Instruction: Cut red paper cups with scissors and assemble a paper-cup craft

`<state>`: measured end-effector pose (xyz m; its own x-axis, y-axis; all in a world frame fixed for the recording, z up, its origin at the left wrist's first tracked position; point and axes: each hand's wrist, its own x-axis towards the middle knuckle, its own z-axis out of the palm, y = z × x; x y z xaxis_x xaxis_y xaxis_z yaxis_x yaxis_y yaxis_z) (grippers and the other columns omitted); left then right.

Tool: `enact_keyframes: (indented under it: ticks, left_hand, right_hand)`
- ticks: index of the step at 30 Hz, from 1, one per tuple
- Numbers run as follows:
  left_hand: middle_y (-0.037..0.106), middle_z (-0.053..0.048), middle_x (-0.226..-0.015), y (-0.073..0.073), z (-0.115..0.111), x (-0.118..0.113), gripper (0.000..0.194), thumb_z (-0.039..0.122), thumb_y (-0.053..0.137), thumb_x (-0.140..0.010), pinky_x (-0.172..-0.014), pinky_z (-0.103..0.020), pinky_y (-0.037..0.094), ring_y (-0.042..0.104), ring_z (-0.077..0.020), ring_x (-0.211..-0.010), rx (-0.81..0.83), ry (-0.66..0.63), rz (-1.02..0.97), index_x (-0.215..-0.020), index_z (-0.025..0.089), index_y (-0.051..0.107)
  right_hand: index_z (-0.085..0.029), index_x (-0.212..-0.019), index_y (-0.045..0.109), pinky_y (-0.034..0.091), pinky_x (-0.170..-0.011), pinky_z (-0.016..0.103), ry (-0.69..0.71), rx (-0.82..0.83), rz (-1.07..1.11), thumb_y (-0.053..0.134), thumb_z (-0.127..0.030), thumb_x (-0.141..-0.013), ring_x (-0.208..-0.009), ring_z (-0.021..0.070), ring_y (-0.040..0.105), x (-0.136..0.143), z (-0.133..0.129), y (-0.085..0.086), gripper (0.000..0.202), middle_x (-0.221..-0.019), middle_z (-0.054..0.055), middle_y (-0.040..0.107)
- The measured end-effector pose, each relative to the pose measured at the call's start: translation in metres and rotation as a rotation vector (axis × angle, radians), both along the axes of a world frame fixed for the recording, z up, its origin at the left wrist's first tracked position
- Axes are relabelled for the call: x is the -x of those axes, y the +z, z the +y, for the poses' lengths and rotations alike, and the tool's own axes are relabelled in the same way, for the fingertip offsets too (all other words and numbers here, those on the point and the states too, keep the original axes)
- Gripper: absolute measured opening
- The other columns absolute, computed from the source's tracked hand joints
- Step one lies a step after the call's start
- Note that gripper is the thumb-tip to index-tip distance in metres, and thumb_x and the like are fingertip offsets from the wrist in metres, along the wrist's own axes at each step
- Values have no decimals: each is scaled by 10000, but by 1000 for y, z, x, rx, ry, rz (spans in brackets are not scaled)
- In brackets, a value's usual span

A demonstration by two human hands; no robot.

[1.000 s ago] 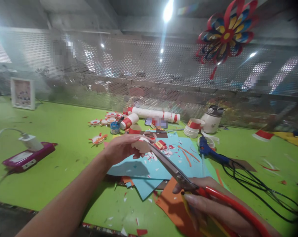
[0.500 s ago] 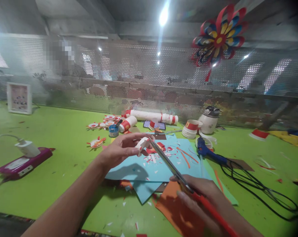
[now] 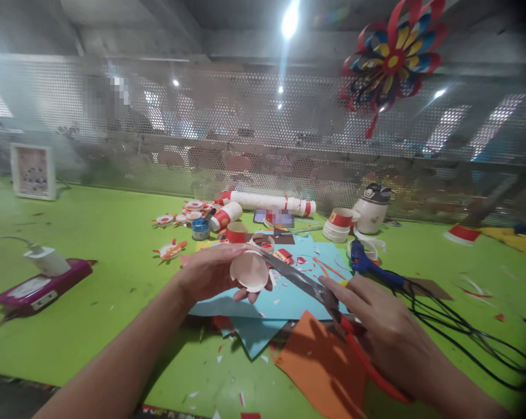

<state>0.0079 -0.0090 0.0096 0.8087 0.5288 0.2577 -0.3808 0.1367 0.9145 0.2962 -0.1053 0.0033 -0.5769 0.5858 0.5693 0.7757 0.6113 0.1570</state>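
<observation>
My left hand (image 3: pixel 206 269) is closed around a cut-down paper cup bottom (image 3: pixel 251 271), its round pale face turned toward me and its edge uneven. Fingertips of that hand show beneath it. Gripped in my right hand (image 3: pixel 387 323) are scissors (image 3: pixel 306 284) with red handles. Their blades point up and left, with the tips at the right edge of the cup piece; I cannot tell whether they touch it. Below both hands lie light blue paper (image 3: pixel 254 305) with red and white scraps and an orange sheet (image 3: pixel 319 364).
Right of the papers lies a blue glue gun (image 3: pixel 368 265) with a looping black cable. Behind stand a blue jar (image 3: pixel 200 229), a red-and-white paper cup (image 3: pixel 226 216), stacked cup rings (image 3: pixel 338 226) and a long white tube (image 3: pixel 263 202). A purple power strip (image 3: pixel 45 288) sits left.
The cup piece has turned so its round face points at me. My right hand and the scissors have shifted slightly up and right. A red cup ring now shows behind my left hand.
</observation>
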Motion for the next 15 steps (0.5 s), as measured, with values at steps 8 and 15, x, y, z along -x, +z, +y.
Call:
enact_keyframes:
  ticks: [8, 15]
  left_hand:
    - [706, -246, -914, -3, 1, -2, 330, 299, 398, -938, -470, -245, 423, 681, -219, -632, -9, 40, 30, -980, 59, 621]
    - [696, -222, -908, -3, -1, -5, 325, 303, 436, -921, -496, -264, 432, 683, -236, -670, -51, 83, 73, -986, 51, 632]
  right_hand:
    - [-39, -1194, 594, 464, -533, 300, -3, 3, -72, 402, -131, -912, -636, 205, 535, -1, 4, 5, 353, -745, 109, 563]
    - [-54, -1182, 606, 444, -531, 324, -43, 86, -141, 407, -140, -917, -632, 217, 519, -10, 3, 12, 342, -753, 102, 536]
